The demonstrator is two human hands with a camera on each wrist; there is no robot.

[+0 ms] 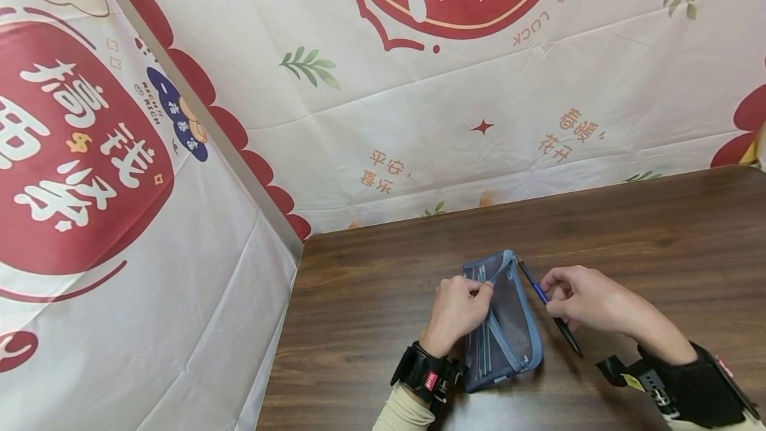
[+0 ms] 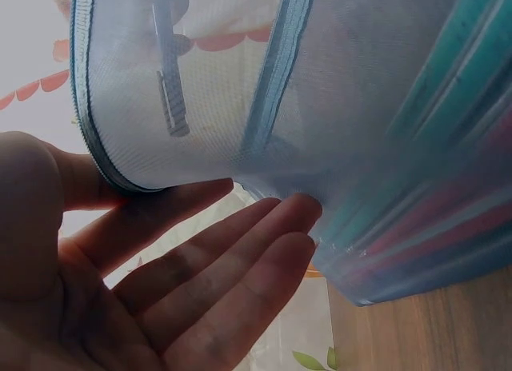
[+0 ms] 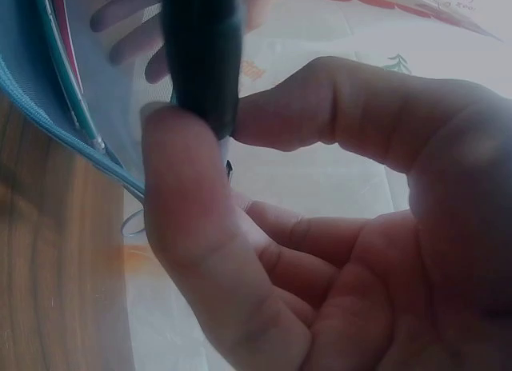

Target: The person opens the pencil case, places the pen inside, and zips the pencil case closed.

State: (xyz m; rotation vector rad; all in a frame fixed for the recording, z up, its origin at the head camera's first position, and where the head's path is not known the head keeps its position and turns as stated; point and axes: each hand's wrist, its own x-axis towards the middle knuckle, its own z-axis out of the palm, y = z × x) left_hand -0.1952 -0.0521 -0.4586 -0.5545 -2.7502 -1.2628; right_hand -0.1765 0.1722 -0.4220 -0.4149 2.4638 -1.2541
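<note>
A blue mesh pencil case [image 1: 510,308] with a zipper stands on the table, with several teal and red sticks [image 2: 456,63], likely pencils, showing through its side. My left hand [image 1: 459,308] pinches its upper edge between thumb and index finger; the other fingers lie along the mesh in the left wrist view. My right hand [image 1: 589,301] holds a blue and black pen [image 1: 567,336] between thumb and fingers, just right of the case. The pen slants, its upper end close to the case's far zipper corner; whether they touch I cannot tell. In the right wrist view the pen's dark end [image 3: 204,59] faces the camera.
A brown wood-grain table [image 1: 371,311] lies under the case. Behind it hangs a white printed cloth [image 1: 383,105] with red patterns, and another printed cloth [image 1: 197,258] rises along the left side. Black straps [image 1: 427,374] sit round both wrists.
</note>
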